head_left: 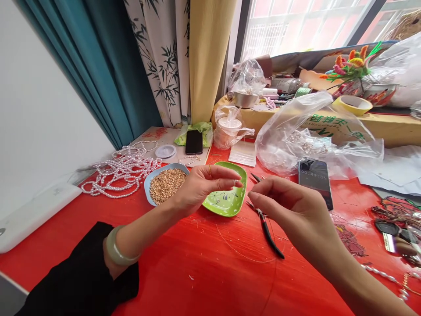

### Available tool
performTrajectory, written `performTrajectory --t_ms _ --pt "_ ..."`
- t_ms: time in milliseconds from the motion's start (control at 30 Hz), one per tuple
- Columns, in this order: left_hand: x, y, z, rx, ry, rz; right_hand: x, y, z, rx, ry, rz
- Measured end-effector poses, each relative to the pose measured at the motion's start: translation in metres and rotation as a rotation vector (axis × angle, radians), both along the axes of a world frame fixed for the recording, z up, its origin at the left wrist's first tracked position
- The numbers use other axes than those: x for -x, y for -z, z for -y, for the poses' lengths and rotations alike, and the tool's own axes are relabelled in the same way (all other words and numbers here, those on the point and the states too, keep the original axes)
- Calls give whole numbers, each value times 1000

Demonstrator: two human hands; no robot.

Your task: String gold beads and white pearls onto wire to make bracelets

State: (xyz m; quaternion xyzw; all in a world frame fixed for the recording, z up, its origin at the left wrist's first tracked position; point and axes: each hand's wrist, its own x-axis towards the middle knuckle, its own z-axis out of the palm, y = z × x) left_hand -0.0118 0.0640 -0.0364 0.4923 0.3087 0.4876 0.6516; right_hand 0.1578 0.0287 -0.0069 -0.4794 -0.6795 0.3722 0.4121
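Note:
My left hand [210, 184] is closed in a pinch over the green dish [228, 208]. Whatever lies between its thumb and forefinger is too small to make out. Facing it, slightly apart, my right hand [289, 202] also pinches with thumb and fingertips; its contents cannot be told. A thin clear thread [235, 251] loops across the red table below both hands, and where its ends go is unclear. Black-handled pliers [271, 239] lie partly behind my right hand. Left of the green dish, a blue dish [148, 186] holds many small gold beads [167, 184].
Strings of pearl beads [123, 171] pile up at the left. Phones [194, 142] lie at the back and behind my right hand, the latter showing a timer [314, 173]. A clear plastic bag [279, 145] bulges at back right. Cords and a pearl strand [381, 273] lie at right.

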Motion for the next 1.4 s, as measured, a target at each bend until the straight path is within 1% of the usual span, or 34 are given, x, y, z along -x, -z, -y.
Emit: performTrajectory --t_ms 100,433,633,867,1033,1133,1233,1400 --pt "-2 -3 5 20 33 47 2 -2 5 -24 -8 -5" --pt "-5 -7 7 53 27 82 4 -3 9 -37 -22 -29" --pt "-5 -5 6 -27 18 70 3 -3 9 -23 -4 -10" --pt "-3 -2 5 -101 40 80 4 -6 9 -33 7 33" --pt "-1 -4 7 -212 27 -1 4 -3 8 -40 2 62" --pt "-1 -5 7 -243 3 -40 5 -1 7 -41 0 60" --pt "-2 -4 7 -219 11 -37 5 1 5 -47 -9 57" --pt "-2 -3 4 -109 67 23 5 5 1 -50 -30 21"
